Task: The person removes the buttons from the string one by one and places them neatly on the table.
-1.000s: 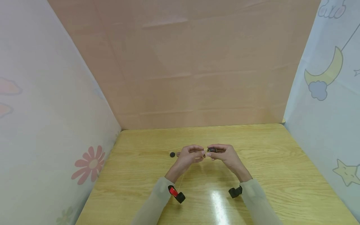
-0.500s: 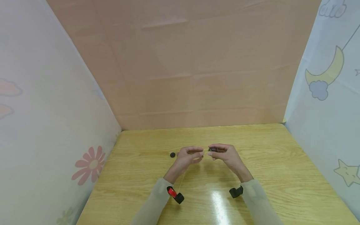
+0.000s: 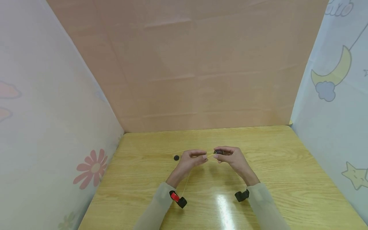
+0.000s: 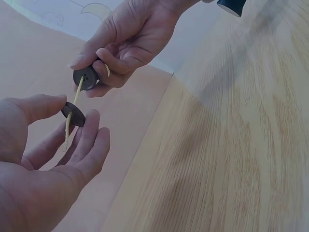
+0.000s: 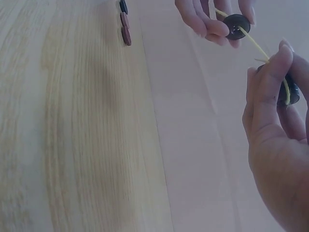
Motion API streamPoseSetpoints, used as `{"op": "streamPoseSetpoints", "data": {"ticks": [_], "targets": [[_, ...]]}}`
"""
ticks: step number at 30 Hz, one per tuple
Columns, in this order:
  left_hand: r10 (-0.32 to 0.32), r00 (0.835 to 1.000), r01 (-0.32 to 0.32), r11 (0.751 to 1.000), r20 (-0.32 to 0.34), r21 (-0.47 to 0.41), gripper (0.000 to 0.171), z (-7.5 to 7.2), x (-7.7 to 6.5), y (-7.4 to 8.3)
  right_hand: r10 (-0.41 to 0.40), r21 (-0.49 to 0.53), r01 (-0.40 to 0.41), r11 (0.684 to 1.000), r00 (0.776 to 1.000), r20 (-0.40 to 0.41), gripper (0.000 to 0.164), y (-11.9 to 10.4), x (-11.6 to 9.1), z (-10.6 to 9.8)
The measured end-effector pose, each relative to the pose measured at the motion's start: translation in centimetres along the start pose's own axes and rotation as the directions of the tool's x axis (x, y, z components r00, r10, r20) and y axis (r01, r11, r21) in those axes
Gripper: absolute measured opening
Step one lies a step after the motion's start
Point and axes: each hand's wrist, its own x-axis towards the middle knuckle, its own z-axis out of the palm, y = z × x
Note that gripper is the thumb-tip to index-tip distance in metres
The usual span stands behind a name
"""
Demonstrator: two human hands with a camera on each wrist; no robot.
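Observation:
Between thumb and fingers, my left hand point(image 3: 188, 161) pinches a dark button point(image 4: 73, 116) with a yellow string point(image 4: 77, 94) running through it. Facing it, my right hand point(image 3: 234, 158) grips a stack of dark buttons point(image 3: 219, 152) threaded on the same string. In the right wrist view the single button point(image 5: 236, 27) shows its holes, and the string point(image 5: 256, 44) stretches from it to the stack point(image 5: 289, 92), which the fingers partly cover. A short gap separates the hands, both held above the table. A thin length of string point(image 3: 186, 184) hangs below my left wrist.
A loose dark button point(image 3: 176, 157) lies on the wooden table point(image 3: 161, 143) left of my left hand. The right wrist view has reddish-brown buttons point(image 5: 126, 36) in a row with a dark one point(image 5: 124, 7). Covered walls stand behind and at both sides.
The hands have drawn slightly apart, left hand leftward and right hand rightward. More yellow string now shows taut between them.

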Motion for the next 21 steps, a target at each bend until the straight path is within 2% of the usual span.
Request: {"op": "streamPoseSetpoints", "data": {"ticks": [4, 16, 21], "targets": [[0.010, 1.000, -0.010, 1.000, 0.006, 0.030, 0.034, -0.3, -0.2, -0.1, 0.011, 0.013, -0.011, 1.000, 1.000, 0.003, 0.047, -0.2, -0.1, 0.0], [0.036, 0.999, -0.029, 0.984, -0.038, 0.174, 0.036, -1.0, -0.7, -0.1, 0.016, 0.030, -0.016, 0.999, 1.000, 0.002, 0.048, -0.2, 0.0, 0.0], [0.044, 0.996, -0.022, 0.962, -0.076, 0.273, 0.032, -1.3, -0.7, -0.2, 0.025, 0.050, -0.025, 0.998, 1.000, 0.001, 0.049, -0.1, 0.1, -0.1]]}}
